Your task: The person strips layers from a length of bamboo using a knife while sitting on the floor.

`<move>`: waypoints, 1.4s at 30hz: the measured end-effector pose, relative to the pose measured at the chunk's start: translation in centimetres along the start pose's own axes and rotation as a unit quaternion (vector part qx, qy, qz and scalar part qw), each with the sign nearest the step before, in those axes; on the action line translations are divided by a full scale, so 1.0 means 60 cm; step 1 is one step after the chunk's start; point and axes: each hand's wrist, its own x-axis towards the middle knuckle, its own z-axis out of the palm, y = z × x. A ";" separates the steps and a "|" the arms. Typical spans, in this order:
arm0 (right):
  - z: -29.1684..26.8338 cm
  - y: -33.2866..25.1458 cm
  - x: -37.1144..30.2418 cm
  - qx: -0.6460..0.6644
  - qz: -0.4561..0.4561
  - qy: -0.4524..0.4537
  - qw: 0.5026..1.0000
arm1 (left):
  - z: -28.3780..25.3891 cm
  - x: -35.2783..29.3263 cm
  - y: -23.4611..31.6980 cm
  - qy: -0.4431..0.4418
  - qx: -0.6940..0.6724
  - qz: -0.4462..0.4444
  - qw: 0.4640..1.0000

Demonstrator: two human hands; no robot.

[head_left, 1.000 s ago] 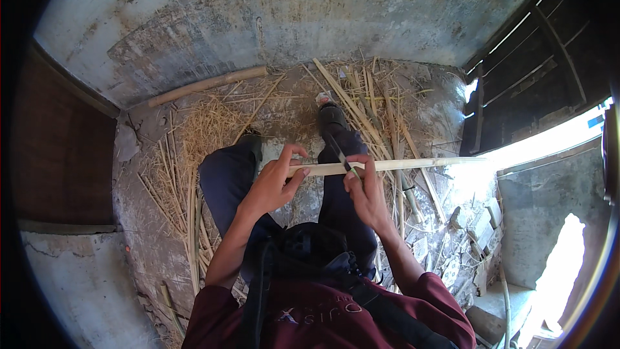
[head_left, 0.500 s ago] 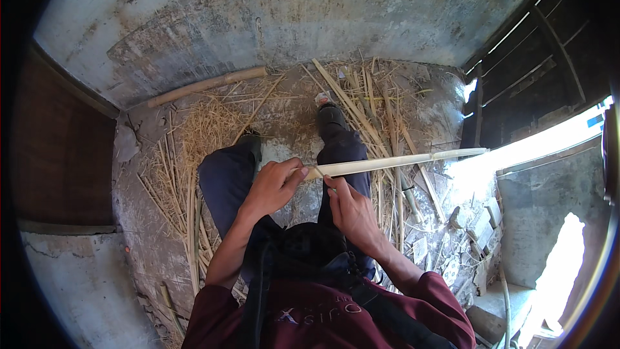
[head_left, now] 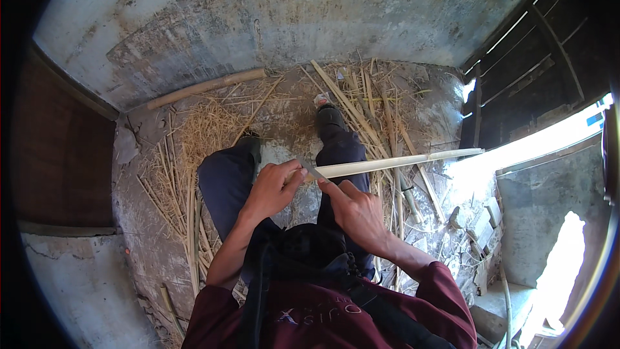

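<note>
A long pale bamboo strip point(head_left: 387, 163) stretches across my lap, its far end reaching out to the right. My left hand point(head_left: 274, 189) is closed around its left end, thumb on top. In my right hand point(head_left: 356, 213), fingers curled, is a knife whose thin grey blade point(head_left: 311, 169) lies slantwise across the strip beside my left thumb. The knife's handle is hidden inside the right fist.
Straw and shavings point(head_left: 210, 126) lie on the floor to the left. More bamboo strips point(head_left: 349, 100) are spread beyond my right foot. A bamboo pole point(head_left: 206, 87) rests along the wall point(head_left: 284, 19). Broken blocks point(head_left: 479, 227) sit at the right.
My right hand has turned and shifted slightly, and the blade now shows more plainly across the strip. The strip's far end has moved a little left. My left hand stays nearly in place.
</note>
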 end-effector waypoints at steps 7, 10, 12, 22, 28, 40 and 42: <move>-0.006 0.026 0.006 0.036 0.008 0.039 0.999 | -0.003 0.000 0.013 -0.001 0.012 0.003 1.000; -0.023 0.026 0.015 0.170 0.080 0.017 0.982 | -0.005 -0.003 0.014 -0.009 0.012 -0.021 1.000; -0.038 0.016 0.016 0.258 0.123 -0.013 0.958 | -0.004 -0.005 0.010 -0.007 0.012 -0.022 1.000; -0.023 0.006 0.003 0.336 0.132 -0.035 0.932 | -0.002 -0.003 0.019 0.001 0.040 -0.009 0.999; -0.011 0.012 0.000 0.365 0.111 -0.012 0.924 | 0.005 -0.002 0.012 0.024 0.040 0.025 0.999; -0.041 0.011 0.000 0.123 0.067 0.003 0.990 | 0.008 -0.004 0.023 0.018 0.068 0.050 0.996; -0.036 0.023 0.007 0.136 0.069 0.050 0.987 | 0.007 -0.007 0.025 0.015 0.074 0.052 0.996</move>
